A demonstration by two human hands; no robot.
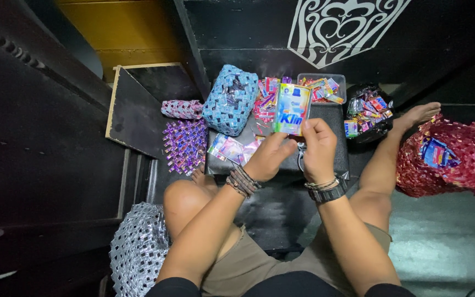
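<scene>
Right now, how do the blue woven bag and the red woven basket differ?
The blue woven bag is pale blue and small, and sits closed and domed ahead of the hands. The red woven basket is red, larger, and lies at the right beside the foot with its mouth open, a blue wrapper piece showing inside. Neither hand touches them: the left hand and right hand hold a flat sachet wrapper. Both look woven from folded wrappers.
</scene>
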